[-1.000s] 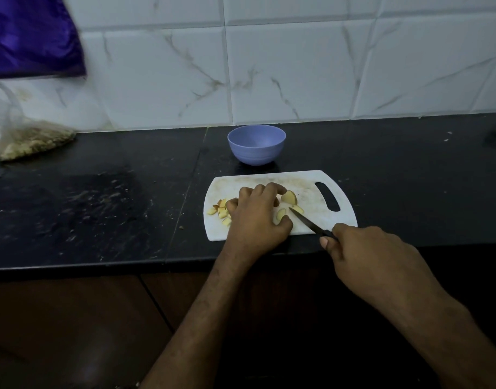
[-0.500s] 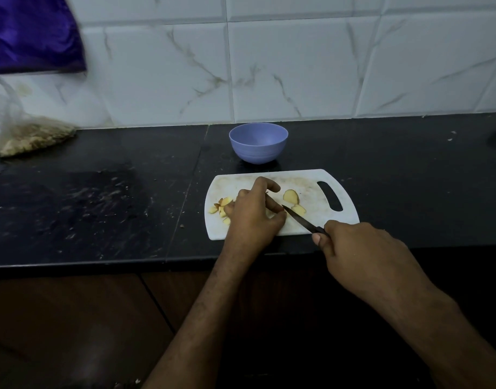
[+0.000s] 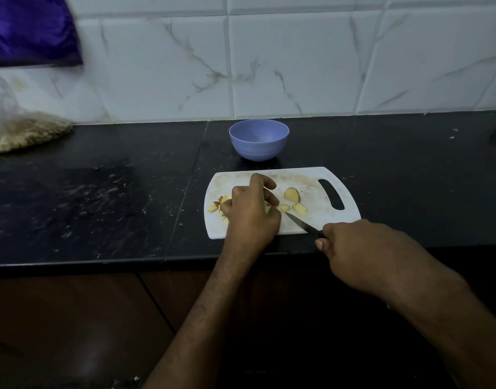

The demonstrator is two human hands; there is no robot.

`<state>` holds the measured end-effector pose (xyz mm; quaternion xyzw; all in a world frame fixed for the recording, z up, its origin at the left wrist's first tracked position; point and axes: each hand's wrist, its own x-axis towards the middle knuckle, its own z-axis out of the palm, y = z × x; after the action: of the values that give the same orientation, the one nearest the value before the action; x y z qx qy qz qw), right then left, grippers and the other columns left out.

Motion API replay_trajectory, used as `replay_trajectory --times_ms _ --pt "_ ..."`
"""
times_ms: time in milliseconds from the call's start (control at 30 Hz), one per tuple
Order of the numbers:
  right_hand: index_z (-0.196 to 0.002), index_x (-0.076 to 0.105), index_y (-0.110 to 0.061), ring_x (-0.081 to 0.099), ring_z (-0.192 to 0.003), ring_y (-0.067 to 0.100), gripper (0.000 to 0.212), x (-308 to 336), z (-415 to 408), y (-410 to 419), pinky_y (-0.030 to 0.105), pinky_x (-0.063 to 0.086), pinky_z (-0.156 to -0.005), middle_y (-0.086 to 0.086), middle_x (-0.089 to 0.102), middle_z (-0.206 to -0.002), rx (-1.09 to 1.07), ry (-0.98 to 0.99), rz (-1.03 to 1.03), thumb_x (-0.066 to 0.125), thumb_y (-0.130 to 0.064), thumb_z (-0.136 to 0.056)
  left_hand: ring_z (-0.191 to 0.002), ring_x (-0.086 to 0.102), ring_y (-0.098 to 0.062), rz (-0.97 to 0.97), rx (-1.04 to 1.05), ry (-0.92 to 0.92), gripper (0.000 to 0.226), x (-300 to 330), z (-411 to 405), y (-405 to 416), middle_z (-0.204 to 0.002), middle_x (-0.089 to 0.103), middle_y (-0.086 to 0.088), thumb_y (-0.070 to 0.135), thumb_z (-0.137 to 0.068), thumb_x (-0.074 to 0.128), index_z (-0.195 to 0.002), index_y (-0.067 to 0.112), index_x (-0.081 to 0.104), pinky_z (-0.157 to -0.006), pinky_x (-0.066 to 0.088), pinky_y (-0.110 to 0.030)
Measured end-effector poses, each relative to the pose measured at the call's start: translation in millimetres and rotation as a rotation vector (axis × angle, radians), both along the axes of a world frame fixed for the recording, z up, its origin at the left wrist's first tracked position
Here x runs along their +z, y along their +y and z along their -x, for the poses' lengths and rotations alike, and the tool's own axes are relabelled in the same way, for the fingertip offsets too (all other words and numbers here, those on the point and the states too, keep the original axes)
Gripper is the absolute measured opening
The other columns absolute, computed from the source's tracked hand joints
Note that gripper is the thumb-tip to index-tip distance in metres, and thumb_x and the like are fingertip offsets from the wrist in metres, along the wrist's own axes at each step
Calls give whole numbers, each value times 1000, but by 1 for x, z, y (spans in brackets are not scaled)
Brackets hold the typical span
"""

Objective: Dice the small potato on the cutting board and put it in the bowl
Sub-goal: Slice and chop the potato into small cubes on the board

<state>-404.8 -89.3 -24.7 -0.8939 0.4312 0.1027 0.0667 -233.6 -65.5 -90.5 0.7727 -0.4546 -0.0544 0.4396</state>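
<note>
On board [image 3: 311,181]: 3 slices [image 3: 292,194] beside knife [image 3: 302,223].

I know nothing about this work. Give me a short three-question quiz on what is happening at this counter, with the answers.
1. True or false: the bowl already holds potato pieces.
2. Which hand grips the knife? A left hand, B right hand.
3. Fill in: the bowl stands on the counter just ___ the cutting board.

Key
1. False: its visible inside looks bare.
2. B.
3. Behind, toward the tiled wall.
</note>
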Motion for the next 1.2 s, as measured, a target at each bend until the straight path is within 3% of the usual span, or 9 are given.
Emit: replay_trajectory --times_ms 100,233,467,967,1100,1200 --pt "-112 52 -27 49 -77 16 27 -9 3 7 31 40 -66 -5 50 -86 -2 -36 25 33 -43 -103 -116 38 -8 -7 -49 -16 40 2 0 2 -105 61 18 9 -82 64 -111 34 52 -98 12 -33" --pt "-93 42 -30 44 -65 6 22 -14 6 8 27 34 -56 -9 46 -76 -31 -74 12 30 -46 -103 -113 37 -6 -53 -137 -63 37 3 1 1 -108 60 20 18 -82 64 -111 37 53 -95 17 -35" --pt "-91 39 -30 48 -71 10 24 -14 8 7 28 38 -60 -10 45 -75 -28 -95 18 30 -49 -102 -110 39 -8 -111 -58 -39 31 4 2 -3 -100 62 14 18 -89 66 -110 35 53 -104 22 -43" --pt "-100 53 -26 50 -72 15 34 -22 9 5 29 38 -60 -7 48 -78 -30 -188 178 29 -50 -102 -102 41 -10 -97 -27 -45 28 6 2 -3 -85 56 13 15 -88 61 -105 31 47 -99 23 -40" --pt "-90 41 -28 48 -68 9 28 -17 12 2 24 33 -53 -10 46 -74 -37 -143 117 30 -50 -102 -111 38 -10 -60 -91 -74 29 5 2 -2 -107 56 12 13 -89 55 -110 32 53 -100 21 -39" --pt "-85 42 -29 46 -63 5 30 -15 17 0 22 30 -50 -10 49 -75 -68 -125 88 30 -51 -101 -118 34 -9 -85 -209 -196 23 2 0 -1 -122 49 14 27 -92 56 -113 37 58 -96 22 -37"
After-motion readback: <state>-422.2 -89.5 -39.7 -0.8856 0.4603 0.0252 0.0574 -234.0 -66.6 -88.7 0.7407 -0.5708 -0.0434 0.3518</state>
